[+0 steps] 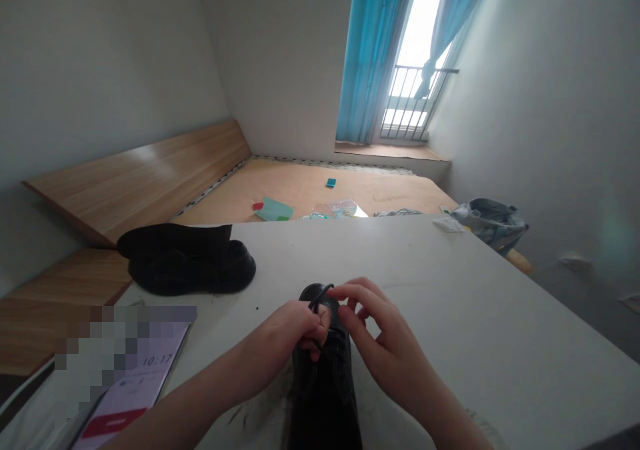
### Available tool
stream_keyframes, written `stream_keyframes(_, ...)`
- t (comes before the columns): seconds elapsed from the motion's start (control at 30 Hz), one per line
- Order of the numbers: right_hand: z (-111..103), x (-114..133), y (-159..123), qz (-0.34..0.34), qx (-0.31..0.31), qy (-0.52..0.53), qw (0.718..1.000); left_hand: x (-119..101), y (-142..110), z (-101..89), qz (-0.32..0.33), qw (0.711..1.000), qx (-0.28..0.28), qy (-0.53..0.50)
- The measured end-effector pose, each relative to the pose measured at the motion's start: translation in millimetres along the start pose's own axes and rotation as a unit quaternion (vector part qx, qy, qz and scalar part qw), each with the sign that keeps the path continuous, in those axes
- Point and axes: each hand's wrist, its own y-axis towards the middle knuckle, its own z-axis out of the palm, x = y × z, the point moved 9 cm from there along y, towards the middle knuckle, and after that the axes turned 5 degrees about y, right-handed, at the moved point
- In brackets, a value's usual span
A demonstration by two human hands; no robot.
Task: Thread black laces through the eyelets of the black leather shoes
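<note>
Lace (320,296) lies pinched in the left hand's (313,330) closed fingers, above the black shoe (327,377); right hand (370,320), fingers slightly apart, is just beside it

Downward view of a white table (450,303), with a black lace-up shoe (323,397) at the near edge, toe pointing away. Left hand (313,330) curled over its front, gripping a dark lace (321,295); right hand (377,323) alongside, index fingertip at the lace, thumb lower and apart. To the left, a second black shoe (193,275) lying sideways, and nearer, a lit screen (145,370) reading 10:17, partly pixelated. Beyond, a peach-covered bed (395,190) with small scattered items, a wooden headboard (150,163), blue curtains (367,57) and a bright barred window (413,97).
</note>
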Motion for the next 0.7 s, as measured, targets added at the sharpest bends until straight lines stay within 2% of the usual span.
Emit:
stream_keyframes(0.17, 8, 12, 4, -0.049, 0.071, 0.028, 0.996, -5, -8, 4.3, 0.014, 0.999, 0.008, 0.034)
stream_keyframes(0.3, 10, 17, 6, -0.061, 0.1, -0.01, 0.993, -10, -12, 6.4, 0.009, 0.998, 0.009, 0.061)
stream_keyframes(0.37, 4, 21, 7, -0.068, 0.085, -0.036, 0.993, -12, -12, 8.0, 0.003, 0.998, 0.012, 0.067)
stream_keyframes(0.4, -3, 22, 7, -0.066, 0.054, -0.044, 0.995, -11, -11, 7.3, 0.001, 0.998, 0.006, 0.067)
stream_keyframes(0.47, -21, 21, 4, -0.033, -0.024, -0.039, 0.998, -11, -9, 1.2, 0.003, 0.997, -0.027, 0.066)
stream_keyframes(0.53, -27, 11, -3, 0.043, -0.052, 0.02, 0.998, -9, -8, -7.6, 0.006, 0.995, -0.07, 0.064)
stream_keyframes(0.63, -4, -8, -18, 0.164, 0.017, 0.159, 0.973, -6, -7, -16.2, 0.0, 0.992, -0.104, 0.065)
stream_keyframes(0.7, 9, -15, -24, 0.197, 0.034, 0.17, 0.965, -10, -9, -19.6, 0.009, 0.988, -0.121, 0.093)
